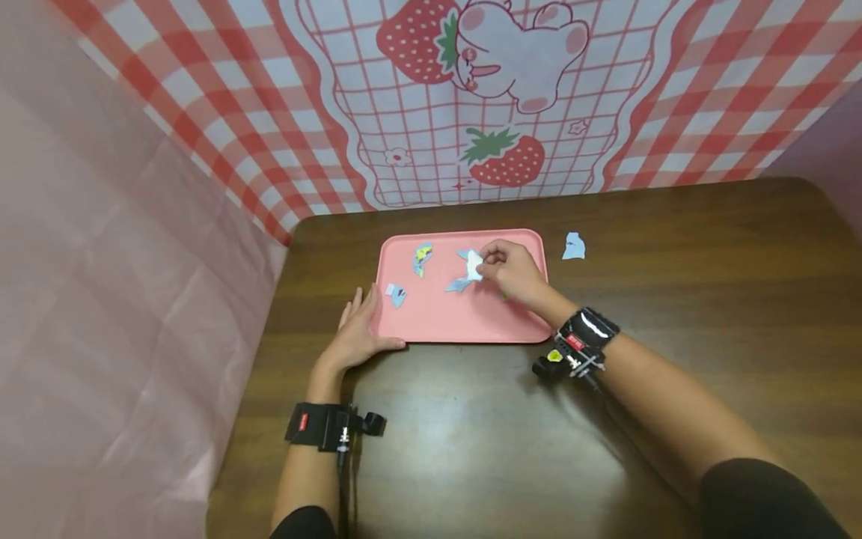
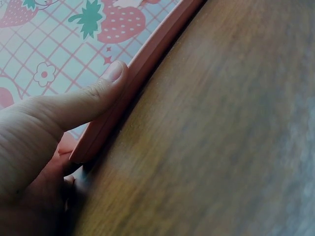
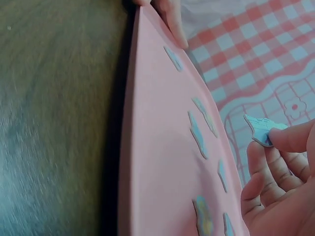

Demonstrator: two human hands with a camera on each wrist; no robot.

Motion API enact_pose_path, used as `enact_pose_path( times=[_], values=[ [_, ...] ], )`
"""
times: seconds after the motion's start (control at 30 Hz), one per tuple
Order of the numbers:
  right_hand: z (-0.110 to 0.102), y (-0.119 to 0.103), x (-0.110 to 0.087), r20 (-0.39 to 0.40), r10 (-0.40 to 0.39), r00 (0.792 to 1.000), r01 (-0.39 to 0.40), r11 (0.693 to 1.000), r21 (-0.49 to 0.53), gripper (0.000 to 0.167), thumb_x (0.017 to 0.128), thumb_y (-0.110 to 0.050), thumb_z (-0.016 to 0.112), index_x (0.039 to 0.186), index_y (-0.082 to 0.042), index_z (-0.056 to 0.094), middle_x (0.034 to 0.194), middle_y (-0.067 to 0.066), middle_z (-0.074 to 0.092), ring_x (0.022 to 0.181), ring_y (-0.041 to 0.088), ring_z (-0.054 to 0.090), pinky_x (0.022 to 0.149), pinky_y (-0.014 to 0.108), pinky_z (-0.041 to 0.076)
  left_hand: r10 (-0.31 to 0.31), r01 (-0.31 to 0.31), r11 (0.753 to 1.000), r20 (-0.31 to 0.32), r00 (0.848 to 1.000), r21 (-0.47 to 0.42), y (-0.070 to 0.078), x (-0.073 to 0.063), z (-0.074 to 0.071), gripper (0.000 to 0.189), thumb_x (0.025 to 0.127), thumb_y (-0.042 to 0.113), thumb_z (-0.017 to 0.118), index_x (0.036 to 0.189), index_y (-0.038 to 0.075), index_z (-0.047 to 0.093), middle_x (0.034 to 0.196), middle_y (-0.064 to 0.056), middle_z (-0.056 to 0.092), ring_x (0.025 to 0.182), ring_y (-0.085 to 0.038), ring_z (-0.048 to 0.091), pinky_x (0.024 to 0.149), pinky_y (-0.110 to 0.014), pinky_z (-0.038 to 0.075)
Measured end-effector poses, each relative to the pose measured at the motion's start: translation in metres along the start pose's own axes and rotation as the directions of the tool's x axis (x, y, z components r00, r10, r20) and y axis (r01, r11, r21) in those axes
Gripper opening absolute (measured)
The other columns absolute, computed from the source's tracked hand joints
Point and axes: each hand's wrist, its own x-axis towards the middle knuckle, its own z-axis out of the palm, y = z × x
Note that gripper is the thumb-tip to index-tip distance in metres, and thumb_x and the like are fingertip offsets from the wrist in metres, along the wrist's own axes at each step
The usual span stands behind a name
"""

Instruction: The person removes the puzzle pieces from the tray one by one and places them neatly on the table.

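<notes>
My right hand (image 1: 517, 275) pinches a pale, irregular flat puzzle piece (image 1: 474, 266) between thumb and fingers, above the pink tray (image 1: 431, 322). The right wrist view shows the held piece (image 3: 260, 129) is thin, light blue and tilted. Below it on the tray lie blue pieces, one with its pointed end (image 1: 458, 285) showing. A yellow-and-blue piece (image 1: 422, 259) and a blue-and-white piece (image 1: 396, 295) lie farther left. My left hand (image 1: 355, 338) rests against the tray's near left corner, fingers along the left side. Its thumb (image 2: 98, 96) touches the front rim.
Outside the tray, a light blue piece (image 1: 574, 247) lies on the brown table (image 1: 444, 442) to the right. A small yellow piece (image 1: 554, 355) shows beside the right wrist camera. A strawberry-patterned cloth (image 1: 471, 172) hangs behind the table, a pink one (image 1: 114, 299) at left.
</notes>
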Motion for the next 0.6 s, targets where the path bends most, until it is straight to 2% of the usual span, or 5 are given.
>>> enact_pose_path(
  times=[0.3,0.6],
  values=[
    [-0.034,0.010,-0.001,-0.055,0.019,0.998,-0.022,0.998,-0.064,0.028,0.094,-0.004,0.067,0.120,0.005,0.065,0.097,0.013,0.061,0.086,0.017,0.056,0.068,0.020,0.047,0.004,-0.004,1.000,-0.001,1.000,0.013,0.003,0.004,0.000,0.126,0.077,0.045,0.087,0.161,0.004,0.002,0.168,-0.012,0.006,0.154,-0.029,-0.010,0.121,-0.048,-0.005],
    [-0.059,0.024,-0.003,-0.139,0.015,0.990,-0.022,0.999,-0.050,0.029,0.093,0.001,0.066,0.120,0.012,0.065,0.098,0.020,0.066,0.081,0.004,0.056,0.065,0.013,0.046,-0.001,0.001,1.000,0.002,1.000,0.002,0.002,0.002,0.000,0.127,0.076,0.045,0.087,0.161,0.003,0.003,0.168,-0.014,0.006,0.154,-0.031,-0.010,0.121,-0.049,-0.005]
  ],
)
